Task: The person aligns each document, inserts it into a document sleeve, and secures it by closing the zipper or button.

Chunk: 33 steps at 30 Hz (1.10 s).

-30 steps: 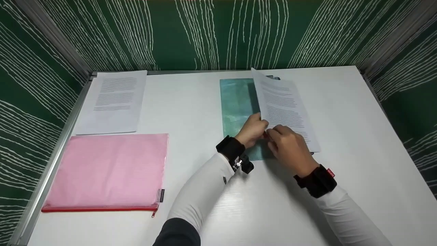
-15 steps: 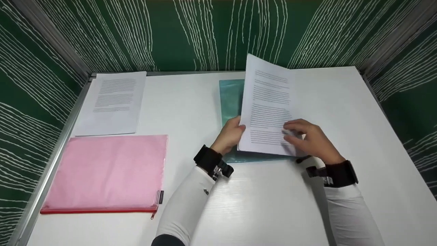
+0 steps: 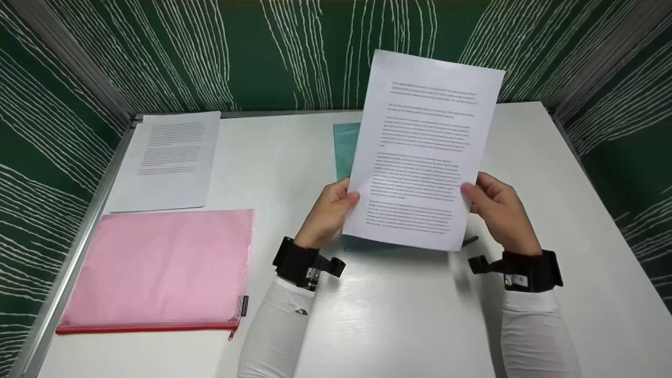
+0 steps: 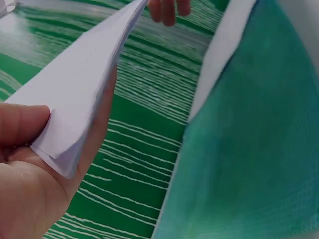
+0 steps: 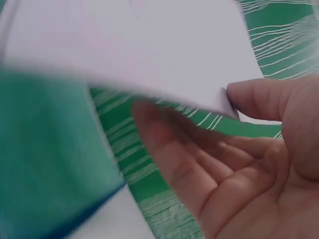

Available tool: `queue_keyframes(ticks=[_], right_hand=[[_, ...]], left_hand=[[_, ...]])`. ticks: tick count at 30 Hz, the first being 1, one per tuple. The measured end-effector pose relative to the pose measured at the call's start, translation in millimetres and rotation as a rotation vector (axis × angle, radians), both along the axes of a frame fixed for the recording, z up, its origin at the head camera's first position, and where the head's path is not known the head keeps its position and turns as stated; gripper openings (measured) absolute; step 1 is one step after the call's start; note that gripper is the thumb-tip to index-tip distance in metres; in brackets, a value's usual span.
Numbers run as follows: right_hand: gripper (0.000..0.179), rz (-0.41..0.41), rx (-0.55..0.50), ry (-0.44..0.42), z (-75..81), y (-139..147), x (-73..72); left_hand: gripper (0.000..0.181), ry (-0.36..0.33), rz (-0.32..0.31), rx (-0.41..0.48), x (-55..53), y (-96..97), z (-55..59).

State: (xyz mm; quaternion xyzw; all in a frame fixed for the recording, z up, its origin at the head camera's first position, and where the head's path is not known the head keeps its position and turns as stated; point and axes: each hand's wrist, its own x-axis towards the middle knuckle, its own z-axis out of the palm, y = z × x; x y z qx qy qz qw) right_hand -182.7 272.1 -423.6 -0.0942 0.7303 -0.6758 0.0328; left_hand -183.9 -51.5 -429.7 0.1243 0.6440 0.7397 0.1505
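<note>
A stack of printed paper sheets is held up and tilted over the table in the head view, text facing me. My left hand grips its lower left edge, thumb in front and fingers behind, as the left wrist view shows on the sheets. At the lower right edge my right hand pinches the stack, thumb in front; the right wrist view shows the fingers extended below the sheets. Beneath lies a teal pouch, mostly covered by the paper. A small dark strip sticks out at its lower right.
A pink pouch with a red zipper lies at the front left of the white table. Behind it lies another stack of printed sheets. Green walls with white lines enclose the back and sides.
The sheets have been lifted off the teal pouch and turned toward me. My left hand has moved left with their edge; my right hand has moved right and taken hold of the other edge.
</note>
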Motion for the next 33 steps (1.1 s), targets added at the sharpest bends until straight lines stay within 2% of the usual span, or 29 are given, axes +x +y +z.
queue_keyframes(ticks=[3, 6, 10, 14, 19, 23, 33], right_hand=[[0.044, 0.027, -0.113, 0.021, 7.8, -4.7, 6.7], [0.04, 0.005, -0.11, 0.055, 15.3, -11.2, 15.2], [0.033, -0.047, -0.076, 0.086, 22.3, -20.5, 24.3], [0.032, -0.077, -0.067, 0.105, 24.8, -27.2, 27.5], [0.04, 0.003, -0.154, 0.075, 23.9, -29.5, 24.3], [0.041, 0.041, -0.217, 0.05, 23.9, -24.3, 22.4], [0.033, -0.118, -0.068, 0.086, 30.2, -6.1, 23.4]], left_hand=[[0.04, 0.024, -0.053, 0.036, 5.7, -5.8, 4.8], [0.04, 0.052, -0.069, 0.018, 10.4, -13.2, 8.0], [0.037, 0.081, -0.016, 0.002, 13.9, -20.0, 11.6], [0.035, 0.112, 0.051, -0.002, 14.7, -21.3, 14.6], [0.034, 0.148, 0.095, -0.006, 15.5, -19.8, 17.9], [0.035, 0.166, 0.081, -0.005, 15.5, -15.4, 19.3], [0.032, 0.203, 0.067, -0.161, 13.5, -0.2, 17.7]])
